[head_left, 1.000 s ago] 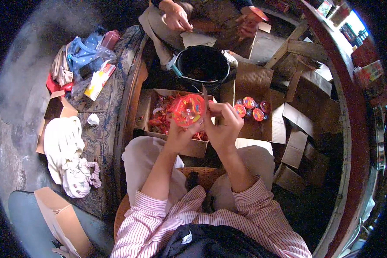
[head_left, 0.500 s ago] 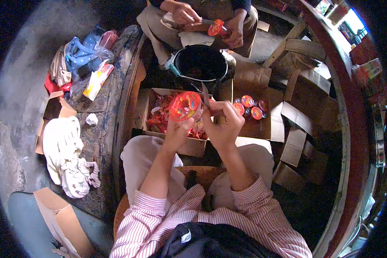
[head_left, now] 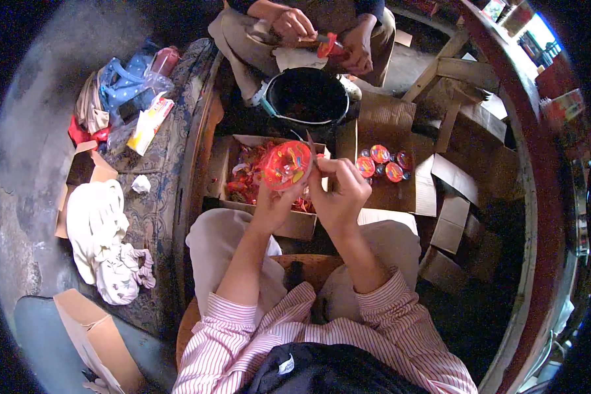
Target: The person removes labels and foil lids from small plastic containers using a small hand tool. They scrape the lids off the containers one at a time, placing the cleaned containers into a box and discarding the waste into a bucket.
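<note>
Left grip (head_left: 277, 199) pinching round red-topped plastic cup (head_left: 286, 164) over right side of brown cardboard box (head_left: 297, 228); right grip (head_left: 340, 190) pinching thin metal blade (head_left: 310, 143) beside cup; red plastic scraps (head_left: 241, 184) already in box, cup's red cover still on, more red-topped cups (head_left: 379, 154) left in second brown carton (head_left: 395, 198)

makeshift workshop, seemingly (open cardboard boxes (head_left: 298, 226) beside a black bucket (head_left: 337, 98))

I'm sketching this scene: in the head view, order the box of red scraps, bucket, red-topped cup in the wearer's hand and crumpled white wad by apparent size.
1. Box of red scraps
2. Bucket
3. Red-topped cup
4. Crumpled white wad
The cup may look enlarged, being nearer the camera.
</note>
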### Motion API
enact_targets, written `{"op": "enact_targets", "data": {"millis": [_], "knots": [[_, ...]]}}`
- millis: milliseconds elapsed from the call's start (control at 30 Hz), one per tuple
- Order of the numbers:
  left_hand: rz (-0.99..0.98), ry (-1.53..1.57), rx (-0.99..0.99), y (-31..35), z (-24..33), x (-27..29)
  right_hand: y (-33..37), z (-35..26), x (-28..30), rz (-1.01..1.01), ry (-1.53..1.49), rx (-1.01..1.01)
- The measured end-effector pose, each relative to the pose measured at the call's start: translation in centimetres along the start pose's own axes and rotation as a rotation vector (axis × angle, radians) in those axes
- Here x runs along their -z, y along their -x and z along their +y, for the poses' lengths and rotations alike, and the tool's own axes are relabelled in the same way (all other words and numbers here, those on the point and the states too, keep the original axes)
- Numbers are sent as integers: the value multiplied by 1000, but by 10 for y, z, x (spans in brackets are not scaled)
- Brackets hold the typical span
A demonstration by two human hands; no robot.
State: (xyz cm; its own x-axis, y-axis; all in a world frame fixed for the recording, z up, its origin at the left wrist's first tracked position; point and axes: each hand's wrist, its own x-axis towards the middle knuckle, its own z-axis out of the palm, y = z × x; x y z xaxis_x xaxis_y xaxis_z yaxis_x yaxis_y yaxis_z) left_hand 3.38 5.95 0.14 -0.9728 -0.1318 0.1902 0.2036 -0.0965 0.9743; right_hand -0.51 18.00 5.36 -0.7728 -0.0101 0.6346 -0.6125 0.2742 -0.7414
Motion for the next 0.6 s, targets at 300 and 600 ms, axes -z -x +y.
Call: {"op": "enact_targets", "data": {"millis": [300,600], "knots": [[39,233,30,1,4,-9,-1,7,-2,41,34,45],[38,102,21,-4,7,-2,1,4,-6,46,1,-4]]}}
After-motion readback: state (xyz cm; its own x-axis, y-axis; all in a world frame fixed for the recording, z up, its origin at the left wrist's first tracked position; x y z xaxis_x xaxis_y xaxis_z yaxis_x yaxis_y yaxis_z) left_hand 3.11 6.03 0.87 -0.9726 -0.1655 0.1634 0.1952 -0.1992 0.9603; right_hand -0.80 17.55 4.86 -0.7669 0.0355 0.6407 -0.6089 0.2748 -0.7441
